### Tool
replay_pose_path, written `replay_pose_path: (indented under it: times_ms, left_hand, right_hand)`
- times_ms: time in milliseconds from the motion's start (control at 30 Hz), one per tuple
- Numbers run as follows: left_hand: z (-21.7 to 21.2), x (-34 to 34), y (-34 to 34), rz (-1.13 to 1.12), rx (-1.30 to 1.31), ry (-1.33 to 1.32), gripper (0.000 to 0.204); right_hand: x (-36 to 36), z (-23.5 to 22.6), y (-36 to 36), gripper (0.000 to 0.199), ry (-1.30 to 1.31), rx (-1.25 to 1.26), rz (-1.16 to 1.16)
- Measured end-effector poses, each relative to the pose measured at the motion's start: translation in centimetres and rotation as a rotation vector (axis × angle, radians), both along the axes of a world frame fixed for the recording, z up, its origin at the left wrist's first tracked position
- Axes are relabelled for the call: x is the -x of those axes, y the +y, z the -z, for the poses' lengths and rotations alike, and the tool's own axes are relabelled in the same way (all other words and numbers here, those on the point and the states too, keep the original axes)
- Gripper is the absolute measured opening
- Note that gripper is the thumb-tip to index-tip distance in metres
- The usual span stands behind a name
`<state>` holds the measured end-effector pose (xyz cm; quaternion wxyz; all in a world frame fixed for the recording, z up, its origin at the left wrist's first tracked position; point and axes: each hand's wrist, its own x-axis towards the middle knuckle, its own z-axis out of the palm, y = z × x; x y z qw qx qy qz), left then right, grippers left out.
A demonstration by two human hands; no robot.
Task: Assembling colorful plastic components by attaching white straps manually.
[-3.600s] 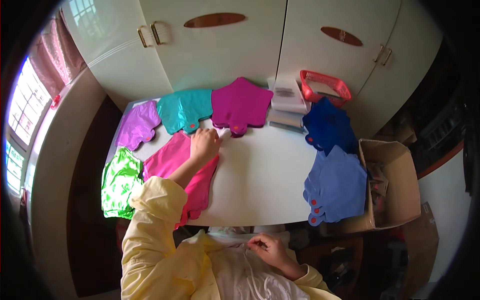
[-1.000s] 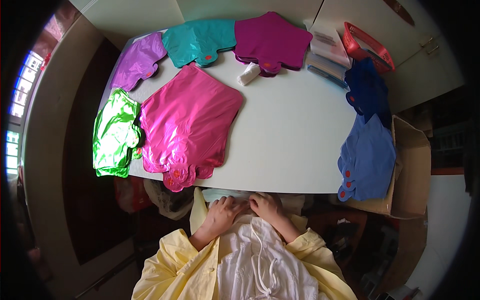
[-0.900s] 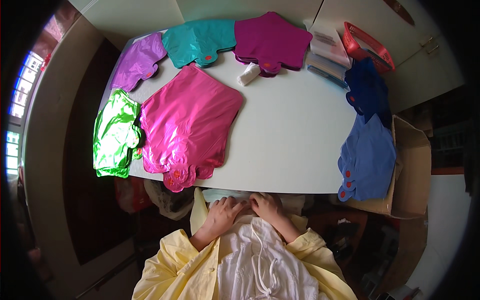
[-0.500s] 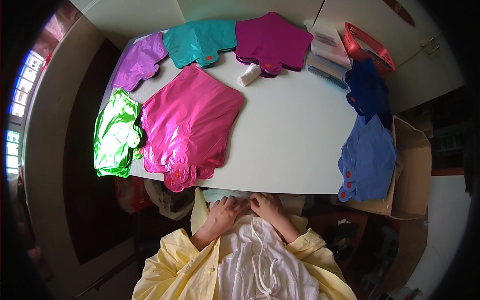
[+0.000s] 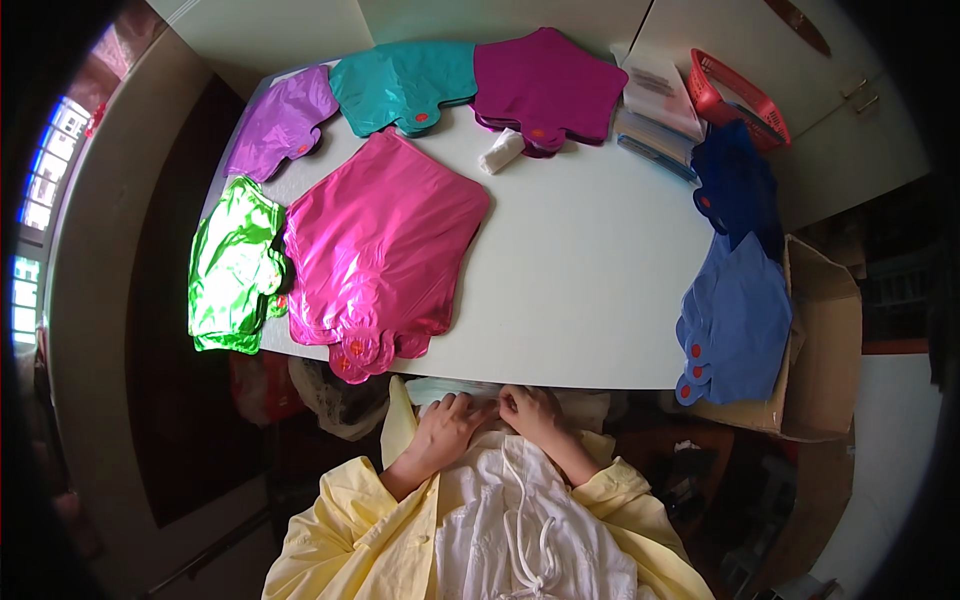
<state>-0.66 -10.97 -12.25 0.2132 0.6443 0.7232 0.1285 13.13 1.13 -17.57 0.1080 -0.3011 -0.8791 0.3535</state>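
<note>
My left hand [image 5: 449,421] and my right hand [image 5: 533,410] are close together over my lap, just below the table's near edge. Both have their fingers bent inward, and the fingertips nearly meet. Whatever they pinch, if anything, is too small or hidden to make out. Under and behind the fingers lies a pale, thin plastic-looking stack [image 5: 445,388], partly covered by the hands. Nearest on the table is a pile of flat, shiny pink foil balloons [image 5: 390,240], whose rounded tabs with red dots hang over the edge.
Other flat foil balloon piles ring the white table [image 5: 570,290]: green [image 5: 232,265], lilac [image 5: 280,120], teal [image 5: 405,85], magenta [image 5: 548,85], navy [image 5: 738,175] and light blue [image 5: 740,320]. A white roll [image 5: 501,151], a red basket [image 5: 740,100] and a cardboard box [image 5: 825,345] stand around.
</note>
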Motion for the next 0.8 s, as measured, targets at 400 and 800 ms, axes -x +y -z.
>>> replay_pose_path:
  times_ms: [400, 800]
  left_hand:
    - [0.2, 0.5, 0.2, -0.037, 0.014, -0.078, 0.041]
    - [2.7, 0.8, 1.7, -0.006, -0.163, -0.145, 0.040]
  right_hand:
    - [-0.6, -1.1, 0.5, 0.029, 0.108, -0.014, -0.077]
    - [-0.7, -5.1, 1.2, 0.023, -0.218, 0.187, -0.251]
